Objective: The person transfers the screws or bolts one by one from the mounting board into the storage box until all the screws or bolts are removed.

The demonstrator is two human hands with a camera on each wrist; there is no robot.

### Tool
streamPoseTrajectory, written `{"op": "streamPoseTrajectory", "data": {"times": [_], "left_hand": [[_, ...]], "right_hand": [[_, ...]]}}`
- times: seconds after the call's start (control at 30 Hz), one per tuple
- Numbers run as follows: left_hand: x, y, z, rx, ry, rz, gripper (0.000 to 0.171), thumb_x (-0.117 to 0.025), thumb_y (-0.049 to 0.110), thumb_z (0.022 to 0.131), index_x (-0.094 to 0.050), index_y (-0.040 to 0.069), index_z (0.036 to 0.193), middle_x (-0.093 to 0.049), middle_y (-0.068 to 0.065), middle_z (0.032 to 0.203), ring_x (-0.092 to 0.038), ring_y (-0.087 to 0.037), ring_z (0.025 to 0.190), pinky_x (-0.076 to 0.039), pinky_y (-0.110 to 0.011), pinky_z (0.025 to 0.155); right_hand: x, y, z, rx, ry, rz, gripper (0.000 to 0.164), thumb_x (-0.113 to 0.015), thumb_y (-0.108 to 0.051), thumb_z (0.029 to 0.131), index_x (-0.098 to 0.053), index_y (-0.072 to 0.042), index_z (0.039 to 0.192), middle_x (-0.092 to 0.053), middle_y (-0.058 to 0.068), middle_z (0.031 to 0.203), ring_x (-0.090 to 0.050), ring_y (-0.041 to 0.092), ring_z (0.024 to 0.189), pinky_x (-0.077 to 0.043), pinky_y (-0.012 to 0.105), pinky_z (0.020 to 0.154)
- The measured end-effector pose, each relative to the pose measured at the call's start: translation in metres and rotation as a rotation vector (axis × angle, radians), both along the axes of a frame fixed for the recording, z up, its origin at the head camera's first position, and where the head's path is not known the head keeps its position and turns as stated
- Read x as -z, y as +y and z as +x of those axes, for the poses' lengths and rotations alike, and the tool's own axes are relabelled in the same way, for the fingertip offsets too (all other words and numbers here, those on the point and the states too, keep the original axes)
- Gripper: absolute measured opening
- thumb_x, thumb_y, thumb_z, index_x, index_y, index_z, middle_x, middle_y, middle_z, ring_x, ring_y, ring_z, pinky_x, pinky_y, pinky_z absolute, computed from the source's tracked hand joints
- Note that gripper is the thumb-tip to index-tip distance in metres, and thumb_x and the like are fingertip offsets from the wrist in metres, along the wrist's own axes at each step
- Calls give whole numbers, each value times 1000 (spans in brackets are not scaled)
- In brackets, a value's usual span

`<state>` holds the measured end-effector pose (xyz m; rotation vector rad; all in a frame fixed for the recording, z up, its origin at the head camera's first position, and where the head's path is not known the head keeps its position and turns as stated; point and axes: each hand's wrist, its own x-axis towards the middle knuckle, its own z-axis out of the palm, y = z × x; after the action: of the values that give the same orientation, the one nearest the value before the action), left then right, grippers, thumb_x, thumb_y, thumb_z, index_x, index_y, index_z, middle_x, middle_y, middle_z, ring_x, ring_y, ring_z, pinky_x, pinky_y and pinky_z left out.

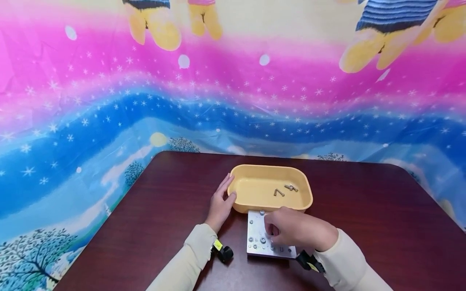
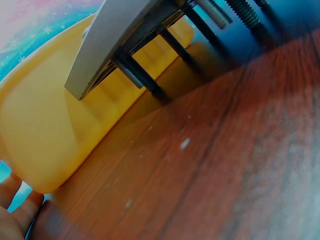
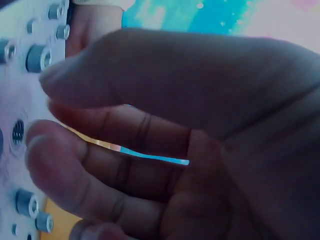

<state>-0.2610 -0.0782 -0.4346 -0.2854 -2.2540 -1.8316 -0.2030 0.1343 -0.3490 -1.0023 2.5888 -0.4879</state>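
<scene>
A dark red-brown wooden desk [image 1: 164, 194] bears a yellow rounded plastic tray [image 1: 251, 192], a square-cornered silver metal plate [image 1: 257, 229] just in front. The right hand [image 1: 296, 228] curls over that; whether it grips anything, I can't tell. The left hand [image 1: 220, 203], fingers spread, touches the tray, where steel screws [image 1: 291, 187] lie. A lopsided press might rock the plate: only the left wrist view shows threaded shanks [image 2: 243, 13] jutting beneath.

The tray [image 1: 269, 166] sits on the table [image 1: 167, 202], with a cloth [image 1: 218, 81] behind. Loose bolts [image 1: 280, 192] lie in its right half. In front is a plate [image 1: 256, 230]. The left hand [image 1: 220, 204] touches the tray's left end; the right hand [image 1: 298, 228] is over the plate.
</scene>
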Motion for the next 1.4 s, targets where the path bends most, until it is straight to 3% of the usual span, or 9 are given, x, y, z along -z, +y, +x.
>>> {"op": "streamPoseTrajectory", "data": {"times": [0.23, 0.5, 1.0, 1.27, 1.4], "left_hand": [[1, -2, 2, -4, -14, 9, 51, -56, 8, 93, -48, 10, 143, -36, -1, 153, -28, -19, 142, -33, -39, 109], [0, -2, 3, -19, -17, 2, 51, -56, 7, 93, -48, 10, 143, -37, 2, 152, -28, -19, 142, -33, -37, 109], [-1, -1, 1, -4, -19, 3, 52, -55, 6, 93, -47, 11, 144, -36, 3, 152, -28, -18, 142, -32, -35, 109], [35, -1, -24, -19, -7, 16, 53, -57, 11, 93, -49, 23, 143, -36, 14, 151, -28, -7, 140, -34, -33, 108], [37, -2, -25, -14, 2, 23, 52, -57, 11, 93, -49, 23, 143, -36, 10, 152, -28, -9, 141, -35, -35, 108]], "right_hand": [[4, -8, 8, -23, -16, 31, 17, -69, -6, 77, -59, -19, 72, -52, -13, 63, -47, 2, 58, -43, 20, 55], [7, -15, 13, 22, -23, 105, 21, -74, -11, 77, -57, -21, 69, -51, -11, 63, -46, 5, 59, -41, 22, 55], [7, -12, 19, 27, 108, 130, 28, -73, -6, 70, -52, -23, 61, -47, -12, 59, -43, 6, 54, -38, 22, 51], [10, -13, 23, 36, 194, 146, 30, -70, -3, 65, -49, -20, 55, -43, -10, 52, -38, 8, 48, -33, 24, 46], [11, -14, 23, 34, 230, 157, 32, -69, -3, 65, -46, -20, 52, -40, -10, 50, -35, 8, 47, -31, 25, 45]]}}
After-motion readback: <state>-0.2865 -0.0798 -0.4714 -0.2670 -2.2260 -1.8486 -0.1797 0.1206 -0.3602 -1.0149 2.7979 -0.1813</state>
